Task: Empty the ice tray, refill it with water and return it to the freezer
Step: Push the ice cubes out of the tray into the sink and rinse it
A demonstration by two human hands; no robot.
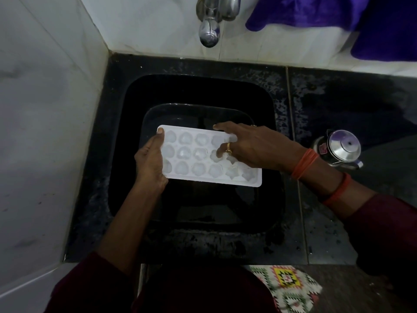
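A white ice tray (203, 175) with several shaped cells holding ice hangs level over a black sink (268, 105). My left hand (151, 161) grips the tray's left end, thumb on its top rim. My right hand (252, 147) lies over the tray's right half, its index finger along the far rim and a ringed finger dipping into a middle-row cell. Whether that finger holds a piece of ice is unclear. Under the tray, a dark tub (158, 111) sits inside the sink.
A chrome tap (209, 30) juts from the white tiled wall above the sink. A steel kettle (340, 150) stands on the black counter at right. Purple cloth (338, 14) hangs at top right. A white wall closes the left side. A patterned mat (288, 288) lies below.
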